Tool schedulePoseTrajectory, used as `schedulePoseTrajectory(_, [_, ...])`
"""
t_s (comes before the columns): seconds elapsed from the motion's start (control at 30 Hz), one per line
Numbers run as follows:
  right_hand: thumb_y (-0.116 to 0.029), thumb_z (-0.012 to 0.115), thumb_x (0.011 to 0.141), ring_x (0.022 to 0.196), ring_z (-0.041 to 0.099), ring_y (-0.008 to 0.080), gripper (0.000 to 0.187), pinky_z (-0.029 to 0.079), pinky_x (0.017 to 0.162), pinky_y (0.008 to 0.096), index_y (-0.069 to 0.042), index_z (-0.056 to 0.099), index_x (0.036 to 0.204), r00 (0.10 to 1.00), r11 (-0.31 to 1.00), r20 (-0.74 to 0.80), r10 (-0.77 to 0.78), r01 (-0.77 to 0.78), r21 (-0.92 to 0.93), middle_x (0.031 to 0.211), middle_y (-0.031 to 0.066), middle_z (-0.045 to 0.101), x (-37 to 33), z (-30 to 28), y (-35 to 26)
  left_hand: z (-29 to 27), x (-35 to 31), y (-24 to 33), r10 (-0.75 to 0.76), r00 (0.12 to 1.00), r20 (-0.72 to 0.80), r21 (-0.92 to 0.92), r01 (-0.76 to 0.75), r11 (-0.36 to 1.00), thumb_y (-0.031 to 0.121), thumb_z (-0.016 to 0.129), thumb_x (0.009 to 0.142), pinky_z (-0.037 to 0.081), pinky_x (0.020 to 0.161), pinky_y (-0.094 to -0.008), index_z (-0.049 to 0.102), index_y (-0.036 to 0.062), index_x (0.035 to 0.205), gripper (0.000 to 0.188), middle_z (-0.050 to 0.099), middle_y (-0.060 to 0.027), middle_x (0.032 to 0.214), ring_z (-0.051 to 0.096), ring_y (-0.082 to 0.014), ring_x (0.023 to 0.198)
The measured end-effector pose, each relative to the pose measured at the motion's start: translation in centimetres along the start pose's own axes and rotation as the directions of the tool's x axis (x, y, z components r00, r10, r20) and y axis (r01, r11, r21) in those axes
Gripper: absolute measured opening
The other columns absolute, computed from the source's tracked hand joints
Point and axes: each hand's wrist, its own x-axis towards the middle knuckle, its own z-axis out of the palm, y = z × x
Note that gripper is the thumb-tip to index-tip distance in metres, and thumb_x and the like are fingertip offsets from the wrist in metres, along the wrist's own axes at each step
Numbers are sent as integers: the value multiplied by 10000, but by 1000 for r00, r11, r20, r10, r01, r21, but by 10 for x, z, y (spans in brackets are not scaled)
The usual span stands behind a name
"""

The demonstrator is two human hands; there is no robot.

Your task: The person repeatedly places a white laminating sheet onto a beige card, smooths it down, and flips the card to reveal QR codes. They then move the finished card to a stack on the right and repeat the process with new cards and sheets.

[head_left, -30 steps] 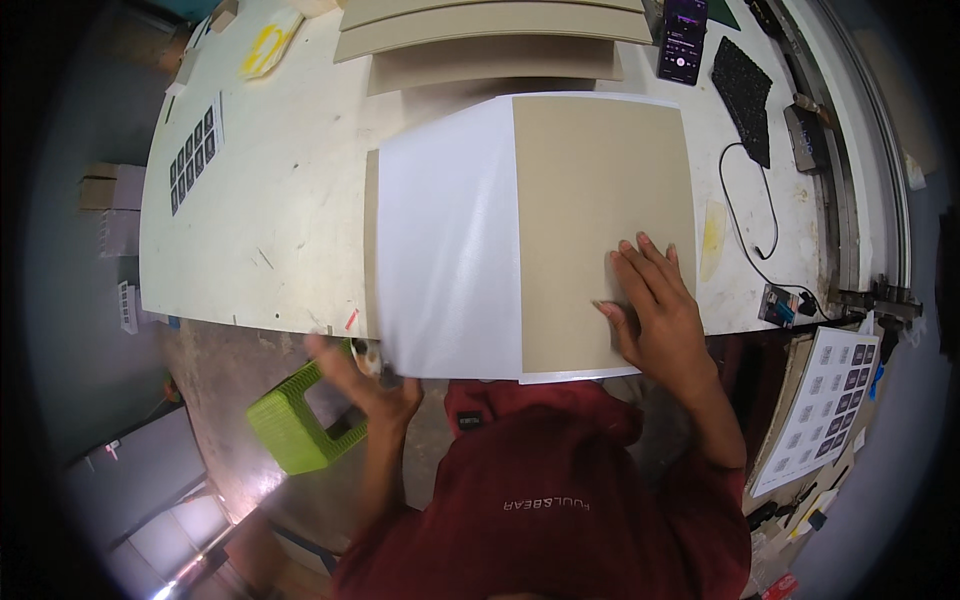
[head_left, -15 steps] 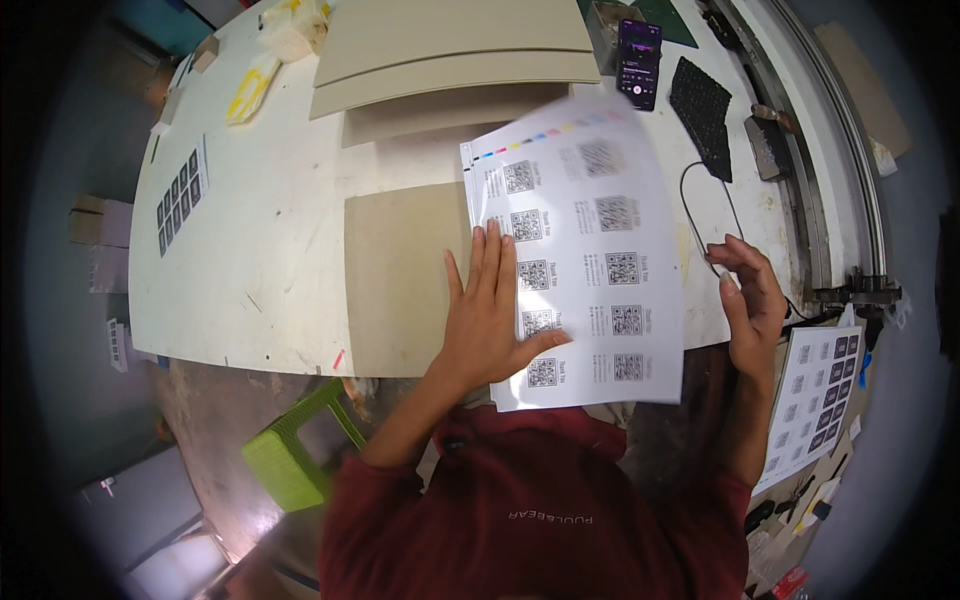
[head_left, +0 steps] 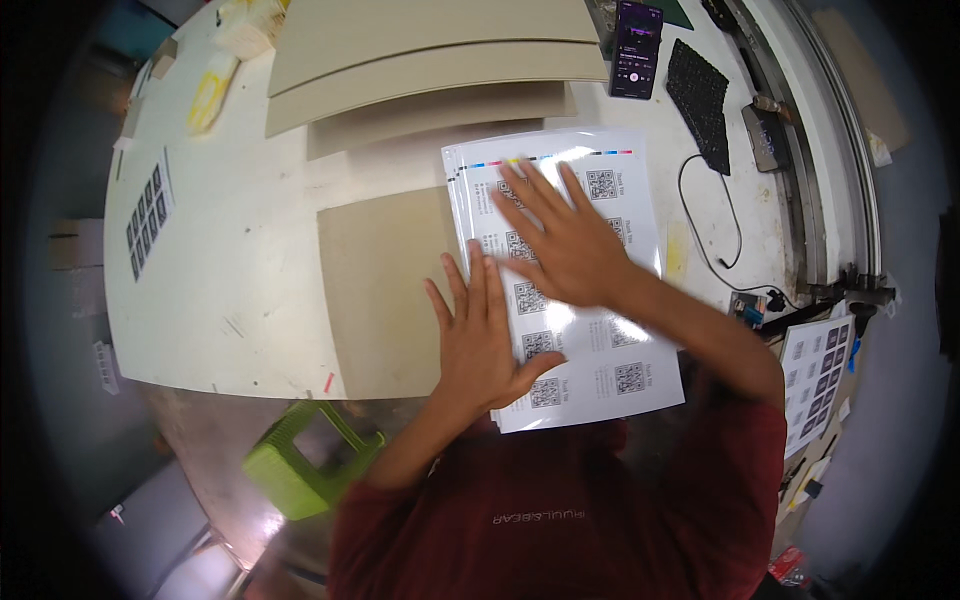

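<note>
Moved in from the right, the right hand [head_left: 572, 250] spreads over the upper part of the glossy printed sheet [head_left: 580, 375]; the left hand [head_left: 478, 350] lies flat, fingers apart, on its left edge, apparently steadying it where it borders beige board [head_left: 388, 285] on the worktop [head_left: 235, 285].

The left hand [head_left: 478, 345] rests on the left edge of a printed sheet [head_left: 585, 360], the right hand [head_left: 575, 252] is spread over its upper part, and a beige board [head_left: 388, 300] shows beside the sheet on the table [head_left: 235, 290].
</note>
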Motion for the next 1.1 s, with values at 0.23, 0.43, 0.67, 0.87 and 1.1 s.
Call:
schedulePoseTrajectory(0.23, [-616,620,869,1500,280,286,840,179,1205,598,-126,408,1516,925,971,370,-90,-1,239,1614,134,302,-86,-26,-16,-5,2,2,33,999,33,-1,-33,999,824,619,723,11,1107,-746,87,-118,1541,1356,33,-374,1604,-23,-605,1463])
schedulePoseTrajectory(0.43, [-613,582,910,1510,202,398,915,110,1176,660,4,317,1531,948,951,-140,286,-299,-82,1621,238,225,-39,-14,64,-8,5,10,-7,999,37,116,3,993,762,663,750,21,1090,-767,161,-157,1505,1291,77,-366,1604,10,-616,1456])
schedulePoseTrajectory(0.67, [-686,572,872,1508,165,446,934,32,1088,797,-77,336,1540,926,920,236,296,-342,189,1613,255,231,-209,-26,-65,-1,5,8,-18,999,30,67,16,998,674,683,791,-59,1120,-717,103,-111,1541,1231,44,-338,1621,-45,-574,1479])
schedulePoseTrajectory(0.87, [-265,674,951,1438,342,394,692,247,1191,460,36,367,1493,301,378,-494,816,-924,60,1535,258,376,-365,-103,2,-3,-9,-19,-49,991,-123,-349,3,937,554,477,959,-7,1208,-573,68,-61,1569,958,76,-297,1636,-19,-453,1526])
schedulePoseTrajectory(1.1, [-711,581,820,1181,601,423,908,446,1022,477,104,610,1218,-591,-619,-370,716,-784,54,1201,301,647,-660,-144,40,-10,-27,-78,-290,955,-56,353,291,889,403,437,1032,87,1200,-602,331,-73,1502,677,268,-301,1583,212,-475,1485])
